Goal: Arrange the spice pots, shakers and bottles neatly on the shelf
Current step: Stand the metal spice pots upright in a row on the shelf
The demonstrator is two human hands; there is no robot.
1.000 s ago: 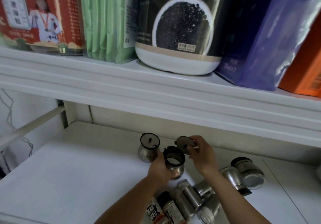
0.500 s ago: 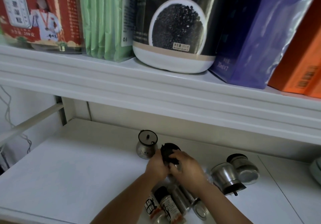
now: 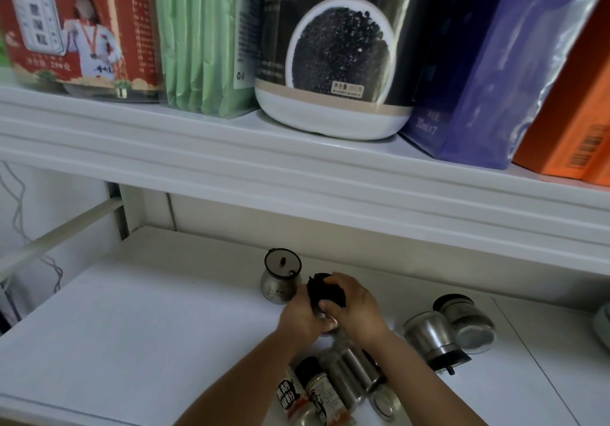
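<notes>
On the lower shelf [image 3: 132, 343], toward its back, a steel spice pot [image 3: 328, 323] is held between both hands; the left hand [image 3: 302, 316] curls round its body from the near-left side, and the right hand [image 3: 356, 306] wraps over its black lid [image 3: 321, 290] from above and the right; whether the lid is fully seated cannot be told, since the fingers cover its edge. The pot's long axis stands roughly upright. Just to its left and slightly behind, close by the left knuckles, a lidded pot [image 3: 280, 283] stands upright; the held pot is already beside that neighbour, so setting it down there looks like a short lowering rather than a reach; the left hand is the nearer to it. Two more pots [image 3: 429, 336] lie on their sides to the right; shakers [image 3: 330, 389] lie near the front edge.
</notes>
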